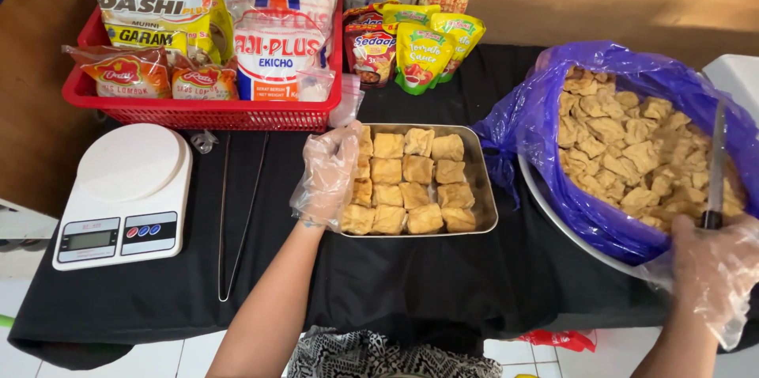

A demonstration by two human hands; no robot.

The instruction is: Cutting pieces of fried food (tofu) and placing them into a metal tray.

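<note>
— 2 gloved hands in play! The left hand lies flat, fingers spread, on the fried tofu squares at the left edge of the steel tray.

— And the right hand?

— Fingers wrapped around a knife, whose blade lies over the tofu puffs in the purple bag. White scale and metal tongs sit left, on black cloth.

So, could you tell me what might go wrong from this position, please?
The right hand grips a knife whose blade lies over the purple bag of fried tofu; it might slit the thin plastic. The loose glove on the left hand could snag on the metal tray rim. The bag's bowl overhangs the table edge and may tip.
</note>
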